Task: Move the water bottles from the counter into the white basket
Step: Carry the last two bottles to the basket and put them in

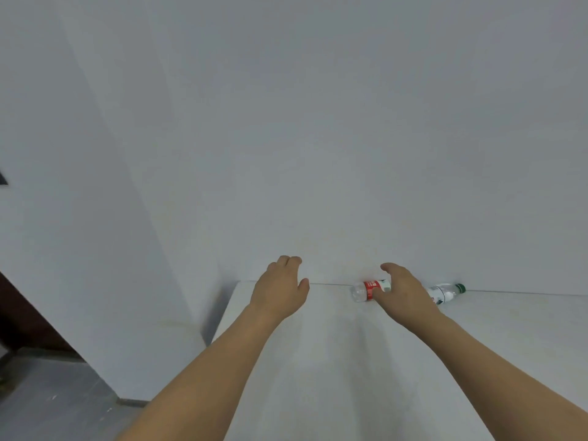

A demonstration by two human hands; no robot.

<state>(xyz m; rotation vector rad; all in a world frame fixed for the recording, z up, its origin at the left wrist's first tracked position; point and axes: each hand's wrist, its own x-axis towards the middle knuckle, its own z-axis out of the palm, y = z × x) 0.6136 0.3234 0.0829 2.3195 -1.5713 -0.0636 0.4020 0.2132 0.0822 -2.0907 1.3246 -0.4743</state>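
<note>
Two clear plastic water bottles lie on their sides at the back of the white counter (334,361), against the wall. The red-label bottle (366,290) is on the left and the green-cap bottle (447,291) on the right. My right hand (401,291) reaches over the gap between them, fingers spread, covering one end of each; I cannot tell if it touches them. My left hand (280,289) hovers open over the counter's back left corner, holding nothing. No white basket is in view.
A plain white wall (318,138) rises directly behind the counter. A white panel (95,249) slants down on the left past the counter's left edge. Grey floor (47,405) shows at the lower left.
</note>
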